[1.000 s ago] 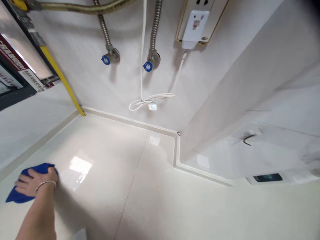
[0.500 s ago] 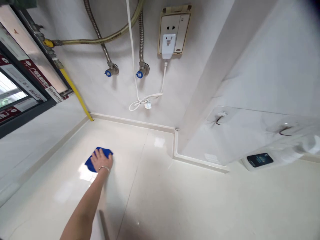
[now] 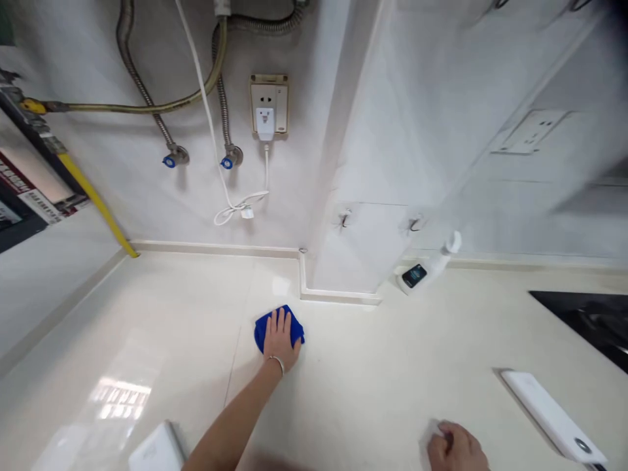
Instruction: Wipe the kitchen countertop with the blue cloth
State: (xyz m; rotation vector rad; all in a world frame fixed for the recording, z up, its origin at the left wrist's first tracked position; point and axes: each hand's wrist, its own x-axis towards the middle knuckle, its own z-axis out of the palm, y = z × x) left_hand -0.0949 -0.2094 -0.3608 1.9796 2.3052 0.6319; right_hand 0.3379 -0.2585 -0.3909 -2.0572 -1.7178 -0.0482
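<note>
My left hand, with a bracelet at the wrist, presses a folded blue cloth flat against the pale glossy countertop. Its fingers lie across the cloth, and the thumb is at the right edge. The cloth is just left of and below the corner where the wall juts out. Near the bottom edge, my right hand rests at the counter with its fingers curled in. Nothing shows in it, and its lower part is cut off.
A white spray bottle with a dark label leans by the back wall. A slim white device lies at right, near a black cooktop. Another white object is at bottom left. A plugged socket and hoses are on the wall.
My left hand has moved the blue cloth rightward across the counter, over the seam. The view has swung right, bringing my right hand, the slim white device and the cooktop into sight.
</note>
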